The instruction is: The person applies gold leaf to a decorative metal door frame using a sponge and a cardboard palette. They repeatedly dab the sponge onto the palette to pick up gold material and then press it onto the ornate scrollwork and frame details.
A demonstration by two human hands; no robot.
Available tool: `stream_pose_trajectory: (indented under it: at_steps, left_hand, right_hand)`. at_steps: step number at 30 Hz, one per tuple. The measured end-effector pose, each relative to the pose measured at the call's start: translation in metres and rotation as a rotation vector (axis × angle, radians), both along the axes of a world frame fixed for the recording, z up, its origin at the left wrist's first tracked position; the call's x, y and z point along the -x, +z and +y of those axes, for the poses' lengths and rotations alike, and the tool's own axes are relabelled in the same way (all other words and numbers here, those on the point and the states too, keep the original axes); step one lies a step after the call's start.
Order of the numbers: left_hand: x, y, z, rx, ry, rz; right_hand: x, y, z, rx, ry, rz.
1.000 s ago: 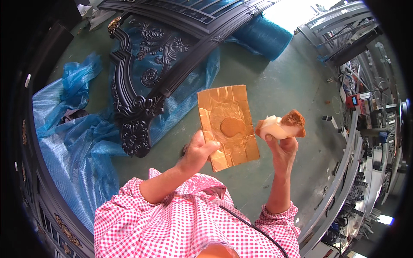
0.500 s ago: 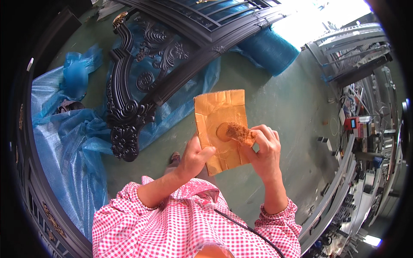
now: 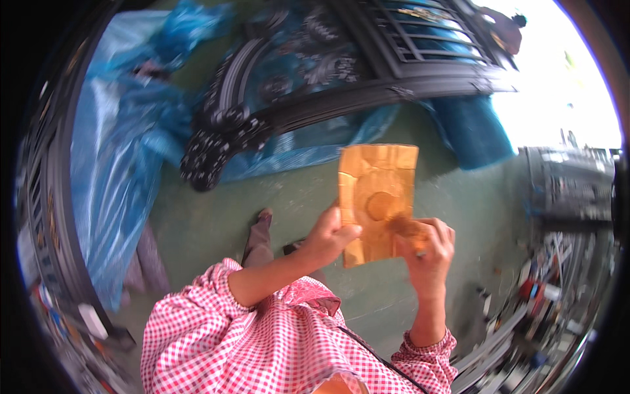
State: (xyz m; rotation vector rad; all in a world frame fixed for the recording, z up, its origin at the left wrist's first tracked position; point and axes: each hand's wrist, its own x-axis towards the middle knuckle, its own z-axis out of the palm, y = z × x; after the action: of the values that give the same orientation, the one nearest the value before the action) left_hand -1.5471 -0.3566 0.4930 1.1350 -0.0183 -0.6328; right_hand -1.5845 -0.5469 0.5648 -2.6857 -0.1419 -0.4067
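My left hand (image 3: 328, 238) grips the left edge of a gold-smeared piece of cardboard (image 3: 382, 172), its thumb lying on the face. A round, darker gold patch shows near the middle of the cardboard. My right hand (image 3: 431, 255) pinches a brown and gold sponge (image 3: 408, 228), blurred by motion, at the cardboard's lower right. Whether the sponge touches the cardboard I cannot tell. Beyond my hands, an ornate black metal gate panel (image 3: 328, 108) with scrolled reliefs lies over blue plastic wrap.
Blue plastic sheeting (image 3: 125, 144) spreads over the floor at the left, beside a dark frame (image 3: 56, 164). At the far right of the panel lies a blue roll of wrap (image 3: 469, 131). Racks of metal parts (image 3: 571, 190) line the right side. Another person (image 3: 504, 29) is at the far right.
My view has turned toward the right, so the panel appears rotated and the other person has come into view. The sponge has moved from the round patch toward the cardboard's lower right.
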Motion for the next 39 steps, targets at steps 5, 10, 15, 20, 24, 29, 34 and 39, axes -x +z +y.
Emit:
stream_pose_trajectory:
  at_steps: [5,10,15,20,24,29,34,39]
  left_hand:
    - [-0.004,-0.016,0.007,0.09,0.209,-0.032]
    - [-0.008,-0.026,0.051,-0.084,0.243,0.059]
    - [-0.016,-0.047,0.104,-0.285,0.31,0.16]
    - [-0.029,-0.088,0.186,-0.305,0.619,-0.002]
    - [-0.062,-0.094,0.237,-0.254,0.638,0.024]
    - [-0.087,-0.119,0.277,-0.312,0.51,0.015]
    - [-0.117,-0.11,0.286,-0.186,0.459,0.021]
    - [-0.13,-0.132,0.301,-0.199,0.431,-0.023]
  right_hand:
    - [-0.025,-0.022,0.015,-0.016,0.126,0.036]
    - [-0.04,-0.047,0.019,-0.299,0.079,0.148]
    - [-0.053,-0.094,0.028,-0.947,-0.055,0.393]
    - [-0.085,-0.138,0.093,-1.263,-0.07,0.422]
    - [-0.111,-0.158,0.147,-1.417,-0.069,0.442]
    - [-0.142,-0.145,0.237,-0.723,-0.042,0.319]
    - [-0.168,-0.141,0.285,-0.145,0.228,0.074]
    - [-0.173,-0.131,0.285,0.016,0.157,0.122]
